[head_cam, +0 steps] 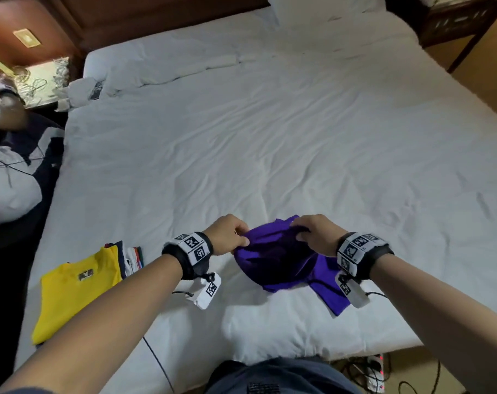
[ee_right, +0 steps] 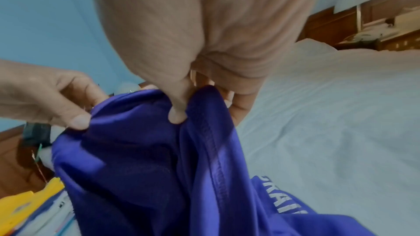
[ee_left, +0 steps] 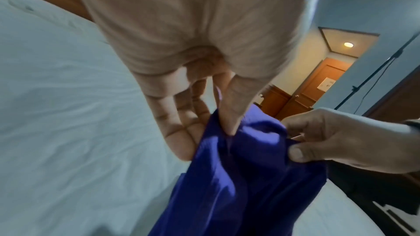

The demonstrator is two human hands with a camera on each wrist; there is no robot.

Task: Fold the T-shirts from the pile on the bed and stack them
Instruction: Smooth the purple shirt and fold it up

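A crumpled purple T-shirt [head_cam: 281, 260] hangs between both hands just above the near part of the white bed [head_cam: 241, 137]. My left hand [head_cam: 230, 234] pinches its left upper edge between thumb and fingers; in the left wrist view the thumb presses into the purple T-shirt [ee_left: 238, 177]. My right hand [head_cam: 312, 234] pinches the right upper edge, thumb on the hem of the purple T-shirt [ee_right: 159, 159]. White lettering shows on the fabric low in the right wrist view. A stack of folded shirts, a yellow T-shirt [head_cam: 77, 285] on top, lies at the bed's near left.
A bunched white cloth [head_cam: 82, 92] lies at the far left corner of the bed. A nightstand [head_cam: 40, 81] with cables stands beyond it. White and dark clothing [head_cam: 11, 180] sits off the bed's left side. Cables and a power strip [head_cam: 375, 373] lie on the floor by my feet.
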